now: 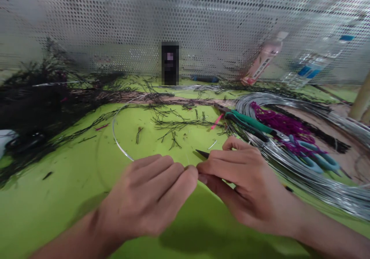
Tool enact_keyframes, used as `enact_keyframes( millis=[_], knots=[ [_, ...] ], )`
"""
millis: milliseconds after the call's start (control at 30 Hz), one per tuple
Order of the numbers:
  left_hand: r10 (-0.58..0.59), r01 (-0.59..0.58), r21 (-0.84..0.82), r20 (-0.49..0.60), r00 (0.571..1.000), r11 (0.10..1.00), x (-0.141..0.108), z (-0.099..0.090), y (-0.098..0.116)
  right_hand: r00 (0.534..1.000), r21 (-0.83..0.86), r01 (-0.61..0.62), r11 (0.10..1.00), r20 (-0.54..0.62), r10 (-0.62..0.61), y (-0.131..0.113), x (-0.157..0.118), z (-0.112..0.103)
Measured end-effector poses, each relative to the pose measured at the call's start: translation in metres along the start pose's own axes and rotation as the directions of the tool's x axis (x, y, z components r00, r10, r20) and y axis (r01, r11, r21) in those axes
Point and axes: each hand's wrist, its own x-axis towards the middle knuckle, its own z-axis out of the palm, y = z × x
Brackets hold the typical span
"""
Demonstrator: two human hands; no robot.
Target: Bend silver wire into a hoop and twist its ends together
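Observation:
My left hand (157, 193) is closed, with a thin pale wire (117, 137) running out from behind it and curving up over the green surface. Close against its thumb and forefinger, my right hand (243, 182) pinches at the same spot; what lies between those fingertips is too small to make out. A dark pointed tool tip (201, 153) sticks out to the left from behind my right hand's fingers, and the rest of it is hidden. A short bit of wire (212, 145) lies just beyond that hand.
Green-handled pliers (248, 122), blue-handled scissors (313, 155), purple cord (285, 126) and a big wire coil (289, 166) lie at right. Two bottles (263, 60) (315, 68) lean on the perforated panel (115, 24). Dark twigs (43, 93) are heaped at left.

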Motion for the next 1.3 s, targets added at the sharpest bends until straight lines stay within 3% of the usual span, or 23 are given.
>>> enact_keyframes(
  millis=[67, 100, 167, 233, 300, 400, 533, 733, 833, 967, 1067, 1133, 1300],
  knots=[
    [0.054, -0.051, 0.083, -0.034, 0.998, 0.995, -0.002, 0.004, 0.003, 0.999, -0.013, 0.021, 1.000, -0.026, -0.022, 0.000, 0.001, 0.000],
    [0.021, -0.018, 0.099, -0.027, 0.999, 0.995, -0.001, 0.006, 0.004, 0.999, -0.026, 0.029, 0.999, -0.041, -0.030, 0.001, 0.001, 0.000],
    [-0.184, 0.182, 0.048, 0.028, 0.983, 0.982, 0.001, 0.007, 0.007, 0.997, -0.059, 0.042, 0.997, -0.061, -0.045, 0.003, 0.002, 0.001],
    [-0.368, 0.377, -0.067, 0.109, 0.923, 0.924, 0.004, 0.005, 0.009, 0.996, -0.086, 0.054, 0.995, -0.064, -0.059, 0.005, 0.002, 0.002],
    [-0.481, 0.511, -0.203, 0.181, 0.858, 0.835, 0.008, 0.001, 0.009, 0.996, -0.092, 0.061, 0.994, -0.058, -0.066, 0.007, 0.002, 0.002],
    [-0.555, 0.594, -0.356, 0.216, 0.803, 0.721, 0.009, -0.005, 0.009, 0.997, -0.087, 0.052, 0.995, -0.054, -0.057, 0.007, 0.001, 0.001],
    [-0.589, 0.604, -0.423, 0.184, 0.787, 0.676, 0.006, -0.007, 0.012, 0.997, -0.081, 0.046, 0.996, -0.058, -0.051, 0.007, 0.000, -0.001],
    [-0.596, 0.578, -0.366, 0.077, 0.800, 0.729, 0.003, -0.007, 0.017, 0.997, -0.040, 0.022, 0.999, -0.074, -0.025, 0.006, 0.001, -0.002],
    [-0.545, 0.520, -0.326, 0.016, 0.838, 0.790, 0.005, -0.005, 0.015, 0.997, -0.021, 0.005, 1.000, -0.072, -0.006, 0.006, 0.000, -0.003],
    [-0.331, 0.278, -0.365, -0.089, 0.939, 0.888, 0.006, 0.000, 0.008, 0.998, -0.013, -0.011, 1.000, -0.059, 0.010, 0.008, -0.001, -0.003],
    [-0.221, 0.201, -0.321, -0.025, 0.975, 0.925, 0.004, 0.001, 0.001, 0.999, -0.056, 0.002, 0.998, -0.037, -0.004, 0.009, -0.001, -0.001],
    [-0.286, 0.289, -0.301, 0.055, 0.957, 0.909, 0.004, -0.001, -0.002, 0.999, -0.072, 0.008, 0.997, -0.038, -0.010, 0.010, -0.001, 0.001],
    [-0.517, 0.545, -0.290, 0.173, 0.838, 0.787, 0.007, -0.005, 0.001, 0.999, -0.060, -0.003, 0.998, -0.035, 0.001, 0.010, -0.001, 0.005]
  ],
)
